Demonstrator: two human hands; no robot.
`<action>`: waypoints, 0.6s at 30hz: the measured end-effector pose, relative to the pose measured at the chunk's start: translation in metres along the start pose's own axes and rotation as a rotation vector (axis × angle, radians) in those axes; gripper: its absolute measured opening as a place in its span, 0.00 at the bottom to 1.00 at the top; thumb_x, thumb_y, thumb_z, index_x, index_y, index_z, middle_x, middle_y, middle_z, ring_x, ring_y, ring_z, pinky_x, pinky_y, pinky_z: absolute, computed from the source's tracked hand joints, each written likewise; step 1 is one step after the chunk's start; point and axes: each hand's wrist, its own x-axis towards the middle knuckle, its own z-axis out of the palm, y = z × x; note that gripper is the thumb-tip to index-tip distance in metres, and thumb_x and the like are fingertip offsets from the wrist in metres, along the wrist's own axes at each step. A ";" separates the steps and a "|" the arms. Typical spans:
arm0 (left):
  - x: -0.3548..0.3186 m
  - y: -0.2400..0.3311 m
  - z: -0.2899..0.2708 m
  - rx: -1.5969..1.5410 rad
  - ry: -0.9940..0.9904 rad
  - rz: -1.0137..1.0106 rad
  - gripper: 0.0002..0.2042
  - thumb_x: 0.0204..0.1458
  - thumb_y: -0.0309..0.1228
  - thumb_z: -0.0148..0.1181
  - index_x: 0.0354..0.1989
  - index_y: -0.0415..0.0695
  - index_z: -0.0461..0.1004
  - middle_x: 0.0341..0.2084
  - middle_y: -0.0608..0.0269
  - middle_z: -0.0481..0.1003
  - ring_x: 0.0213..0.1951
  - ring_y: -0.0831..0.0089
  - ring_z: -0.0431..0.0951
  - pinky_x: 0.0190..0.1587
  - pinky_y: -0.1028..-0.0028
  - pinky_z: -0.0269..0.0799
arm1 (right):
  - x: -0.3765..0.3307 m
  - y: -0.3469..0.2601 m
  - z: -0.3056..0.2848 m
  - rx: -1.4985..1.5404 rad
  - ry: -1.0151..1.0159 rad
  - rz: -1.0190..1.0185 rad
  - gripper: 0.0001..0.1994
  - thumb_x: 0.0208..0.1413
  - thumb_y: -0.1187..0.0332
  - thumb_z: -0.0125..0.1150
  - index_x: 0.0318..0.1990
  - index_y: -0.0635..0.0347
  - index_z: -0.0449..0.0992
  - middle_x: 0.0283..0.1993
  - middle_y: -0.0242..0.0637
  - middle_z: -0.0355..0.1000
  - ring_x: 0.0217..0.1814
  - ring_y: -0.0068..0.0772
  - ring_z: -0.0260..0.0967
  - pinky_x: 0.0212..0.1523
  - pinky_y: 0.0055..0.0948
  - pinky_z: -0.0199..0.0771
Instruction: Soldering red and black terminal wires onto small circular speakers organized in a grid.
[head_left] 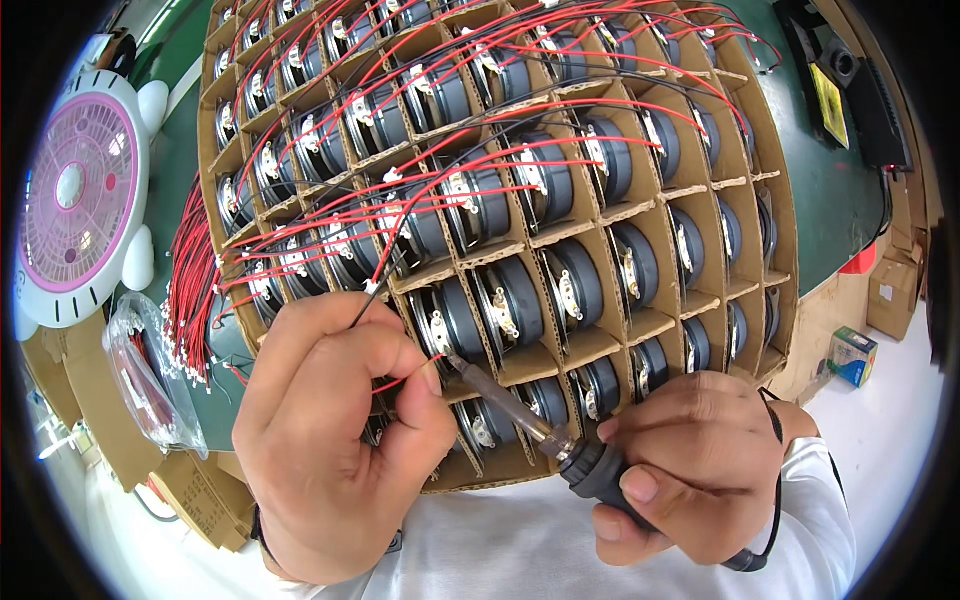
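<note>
My right hand (700, 465) is closed round the black handle of a soldering iron (515, 408). The iron's tip meets the terminal strip of a speaker (450, 318) in the near part of a divided cardboard box (640, 325). Pinched in my left hand (345, 430) is a red wire (402, 382), its bare end at the same terminal beside the tip. A black wire (372, 300) also runs to my left fingers. Round black speakers stand on edge in the box's cells, and red and black wires lie across the far rows.
Left of the box hangs a bundle of red and black wires (195, 290), with a clear plastic bag (150, 375) of wires below it. A pink-and-white fan (80, 195) stands at the left on the green table (835, 225). Cartons (890, 295) sit at the far right.
</note>
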 end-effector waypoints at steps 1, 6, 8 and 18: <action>0.000 0.000 0.000 -0.012 0.001 0.010 0.04 0.46 0.17 0.63 0.29 0.37 0.74 0.37 0.61 0.75 0.27 0.86 0.65 0.28 0.84 0.58 | -0.001 -0.001 0.001 -0.016 0.000 0.001 0.16 0.50 0.69 0.71 0.44 0.59 0.72 0.29 0.37 0.74 0.28 0.38 0.78 0.23 0.30 0.78; 0.001 0.001 0.000 0.018 0.000 0.011 0.05 0.45 0.17 0.63 0.30 0.37 0.74 0.37 0.61 0.75 0.28 0.85 0.66 0.28 0.83 0.60 | -0.003 -0.003 0.005 -0.064 0.017 -0.010 0.14 0.51 0.68 0.71 0.42 0.57 0.72 0.29 0.36 0.74 0.28 0.37 0.78 0.23 0.31 0.78; 0.001 0.001 0.000 0.006 0.000 0.022 0.05 0.45 0.17 0.63 0.30 0.37 0.74 0.37 0.60 0.75 0.28 0.84 0.68 0.28 0.83 0.61 | -0.003 -0.003 0.005 -0.090 0.023 -0.018 0.14 0.51 0.68 0.71 0.40 0.57 0.71 0.29 0.36 0.74 0.27 0.37 0.78 0.23 0.30 0.77; 0.004 0.007 -0.004 0.091 -0.046 -0.002 0.05 0.45 0.16 0.62 0.29 0.37 0.73 0.35 0.59 0.75 0.28 0.80 0.69 0.28 0.81 0.63 | -0.003 0.002 0.012 -0.129 0.064 -0.105 0.13 0.49 0.69 0.71 0.37 0.55 0.71 0.27 0.33 0.74 0.27 0.34 0.77 0.22 0.27 0.76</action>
